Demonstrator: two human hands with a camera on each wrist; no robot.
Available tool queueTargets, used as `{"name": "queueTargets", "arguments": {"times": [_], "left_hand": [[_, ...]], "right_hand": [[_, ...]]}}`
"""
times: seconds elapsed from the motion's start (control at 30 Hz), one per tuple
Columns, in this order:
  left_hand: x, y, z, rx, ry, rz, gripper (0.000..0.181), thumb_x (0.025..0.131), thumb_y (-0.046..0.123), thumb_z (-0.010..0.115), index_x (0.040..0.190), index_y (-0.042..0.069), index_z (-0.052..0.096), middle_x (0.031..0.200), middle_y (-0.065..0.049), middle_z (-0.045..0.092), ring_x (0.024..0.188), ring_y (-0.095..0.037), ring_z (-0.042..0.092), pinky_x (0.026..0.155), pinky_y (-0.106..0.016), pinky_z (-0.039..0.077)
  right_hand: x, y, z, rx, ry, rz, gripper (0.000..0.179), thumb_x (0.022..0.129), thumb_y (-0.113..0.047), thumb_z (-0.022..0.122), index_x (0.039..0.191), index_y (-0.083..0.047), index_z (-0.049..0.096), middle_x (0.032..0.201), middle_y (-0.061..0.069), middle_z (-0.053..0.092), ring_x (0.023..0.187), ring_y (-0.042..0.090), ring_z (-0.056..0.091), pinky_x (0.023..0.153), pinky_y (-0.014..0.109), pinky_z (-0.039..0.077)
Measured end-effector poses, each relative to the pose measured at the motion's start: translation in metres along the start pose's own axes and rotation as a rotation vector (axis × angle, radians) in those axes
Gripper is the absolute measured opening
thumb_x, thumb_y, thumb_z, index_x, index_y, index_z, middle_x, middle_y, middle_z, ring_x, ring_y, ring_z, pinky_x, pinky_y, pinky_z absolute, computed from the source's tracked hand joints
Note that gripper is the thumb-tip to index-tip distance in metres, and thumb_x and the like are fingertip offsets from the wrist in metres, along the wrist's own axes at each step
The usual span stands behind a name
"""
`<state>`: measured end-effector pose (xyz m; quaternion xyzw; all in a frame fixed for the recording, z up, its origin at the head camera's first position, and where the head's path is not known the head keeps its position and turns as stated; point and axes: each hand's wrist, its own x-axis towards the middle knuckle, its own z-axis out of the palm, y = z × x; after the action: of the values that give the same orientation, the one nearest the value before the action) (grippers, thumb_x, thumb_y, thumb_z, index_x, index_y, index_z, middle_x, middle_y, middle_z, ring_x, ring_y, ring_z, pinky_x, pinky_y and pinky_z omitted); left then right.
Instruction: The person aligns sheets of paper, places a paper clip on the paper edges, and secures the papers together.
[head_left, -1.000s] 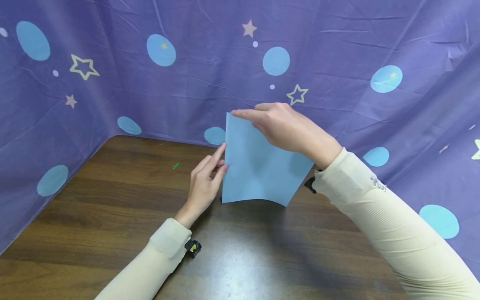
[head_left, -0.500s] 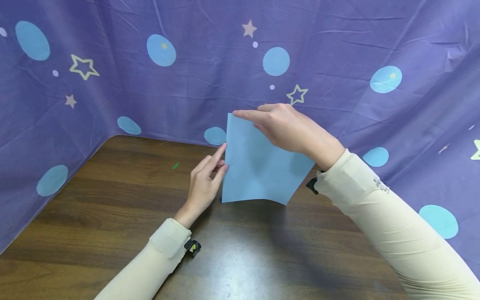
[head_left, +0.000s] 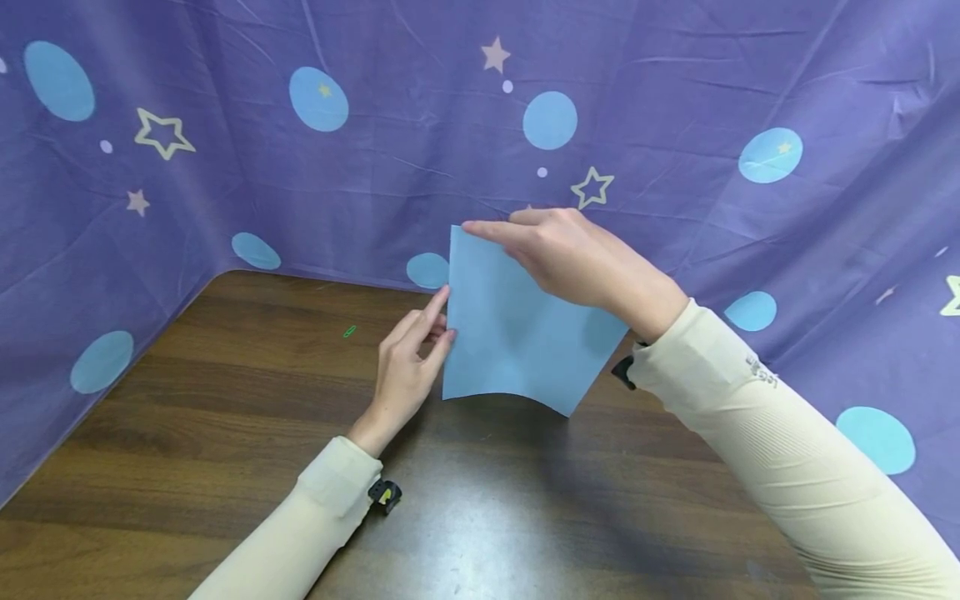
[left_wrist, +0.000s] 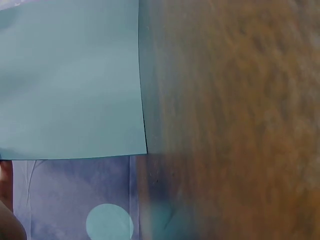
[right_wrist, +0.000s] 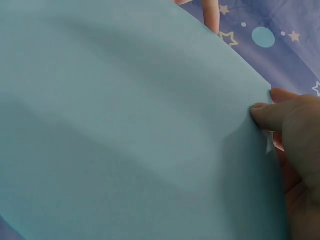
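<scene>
A light blue sheet of paper (head_left: 517,342) stands upright before me, its lower edge bowed. My right hand (head_left: 573,254) pinches its upper edge close to the upper left corner. In the right wrist view the thumb (right_wrist: 265,116) lies on the near face, with fingers behind, and a small white sliver (right_wrist: 270,142) shows beside it. My left hand (head_left: 405,358) touches the sheet's left edge with the tips of its extended index finger and thumb. Only a bit of the left hand (left_wrist: 10,225) shows in the left wrist view. Whether the lower edge touches the table cannot be told.
The brown wooden table (head_left: 225,450) spreads below both arms. A small green outlined mark (head_left: 349,332) lies left of the sheet. Close behind the sheet hangs a purple curtain (head_left: 420,100) with stars and dots. A black strap piece (head_left: 386,497) is on the left wrist.
The sheet's lower edge bows more than half a second ago, its lower left corner slightly higher. Both hands keep nearly the same places and their hold is the same.
</scene>
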<state>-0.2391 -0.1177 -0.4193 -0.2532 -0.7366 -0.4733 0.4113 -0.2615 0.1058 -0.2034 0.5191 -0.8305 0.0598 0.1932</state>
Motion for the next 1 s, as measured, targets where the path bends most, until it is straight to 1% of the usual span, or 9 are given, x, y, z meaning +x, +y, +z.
{"name": "queueTargets", "arguments": {"times": [0.17, 0.3, 0.4, 0.6, 0.73, 0.9, 1.0], "left_hand": [[0.0004, -0.0008, -0.0002, 0.018, 0.007, 0.013, 0.062, 0.094, -0.007, 0.076, 0.151, 0.009, 0.060, 0.095, -0.010, 0.071, 0.087, -0.021, 0.071, 0.083, -0.024, 0.060], [0.0008, 0.0001, -0.0009, 0.039, 0.013, 0.006, 0.063, 0.093, -0.005, 0.078, 0.151, 0.011, 0.061, 0.092, -0.009, 0.071, 0.086, -0.022, 0.071, 0.085, -0.024, 0.059], [0.0007, 0.0009, -0.0012, 0.053, 0.005, 0.001, 0.063, 0.093, -0.003, 0.078, 0.152, 0.013, 0.060, 0.092, -0.010, 0.070, 0.088, -0.022, 0.071, 0.087, -0.024, 0.059], [-0.0001, 0.0008, -0.0017, 0.078, -0.004, 0.004, 0.064, 0.094, -0.002, 0.079, 0.153, 0.014, 0.059, 0.091, -0.011, 0.070, 0.088, -0.022, 0.071, 0.087, -0.026, 0.060], [0.0000, 0.0005, -0.0023, 0.093, -0.008, 0.010, 0.064, 0.094, 0.000, 0.079, 0.153, 0.014, 0.059, 0.091, -0.011, 0.069, 0.088, -0.021, 0.071, 0.087, -0.025, 0.060], [0.0000, 0.0003, -0.0020, 0.096, -0.003, 0.015, 0.064, 0.094, -0.001, 0.079, 0.153, 0.014, 0.059, 0.091, -0.010, 0.070, 0.087, -0.021, 0.070, 0.085, -0.027, 0.060], [-0.0002, 0.0001, -0.0015, 0.092, 0.002, 0.016, 0.064, 0.093, -0.002, 0.079, 0.152, 0.013, 0.060, 0.090, -0.010, 0.070, 0.086, -0.021, 0.070, 0.084, -0.028, 0.060]], "right_hand": [[0.0019, -0.0005, 0.0007, -0.006, 0.004, -0.006, 0.051, 0.105, 0.003, 0.056, 0.151, -0.017, 0.062, 0.079, 0.004, 0.061, 0.062, 0.017, 0.045, 0.063, 0.031, 0.047], [0.0032, -0.0015, 0.0006, -0.003, -0.006, 0.009, 0.052, 0.104, 0.003, 0.057, 0.152, -0.017, 0.061, 0.079, 0.004, 0.061, 0.062, 0.018, 0.045, 0.063, 0.032, 0.047], [0.0031, -0.0022, 0.0007, -0.004, -0.009, 0.016, 0.052, 0.104, 0.002, 0.058, 0.152, -0.018, 0.060, 0.080, 0.004, 0.062, 0.061, 0.018, 0.045, 0.063, 0.032, 0.047], [0.0009, -0.0005, 0.0025, -0.011, 0.008, 0.004, 0.052, 0.104, 0.003, 0.057, 0.152, -0.017, 0.061, 0.079, 0.005, 0.062, 0.059, 0.018, 0.043, 0.061, 0.033, 0.046], [0.0005, -0.0003, 0.0021, -0.011, 0.015, -0.005, 0.052, 0.104, 0.003, 0.058, 0.151, -0.017, 0.062, 0.080, 0.005, 0.064, 0.059, 0.018, 0.044, 0.061, 0.032, 0.046], [-0.0001, -0.0012, 0.0010, 0.001, 0.009, -0.001, 0.051, 0.104, 0.001, 0.058, 0.152, -0.018, 0.061, 0.088, 0.007, 0.070, 0.062, 0.018, 0.048, 0.063, 0.031, 0.048], [-0.0008, -0.0012, 0.0009, 0.000, 0.004, 0.004, 0.051, 0.105, 0.001, 0.059, 0.152, -0.018, 0.061, 0.090, 0.008, 0.070, 0.062, 0.018, 0.048, 0.064, 0.032, 0.048]]}}
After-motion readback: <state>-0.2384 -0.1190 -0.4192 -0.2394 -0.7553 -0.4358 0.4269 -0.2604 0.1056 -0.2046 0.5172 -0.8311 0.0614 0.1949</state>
